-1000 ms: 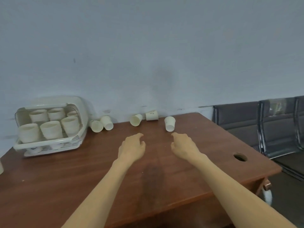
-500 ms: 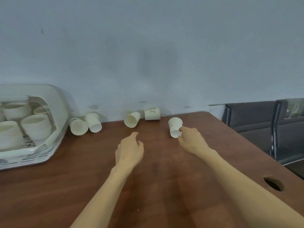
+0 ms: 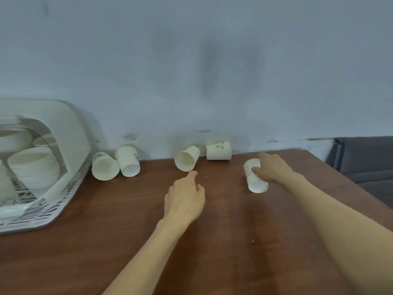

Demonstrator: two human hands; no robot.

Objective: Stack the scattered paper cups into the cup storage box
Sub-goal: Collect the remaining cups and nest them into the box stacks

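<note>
Nearest, the left hand [image 3: 185,195] hovers empty, fingers loose, over the tabletop [image 3: 127,241]; the right hand [image 3: 271,168] grips a tipped cup [image 3: 255,182]. Farther back, four cups [image 3: 187,158] lie loose, while the storage box [image 3: 70,145] already holds stacks.

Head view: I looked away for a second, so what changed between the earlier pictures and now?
The right hand reached forward and closed round the nearest lying paper cup, which it was short of a second ago. The left hand moved forward towards the open-mouthed cup, not touching it. The other loose cups and the storage box stayed put; the camera moved closer.
</note>
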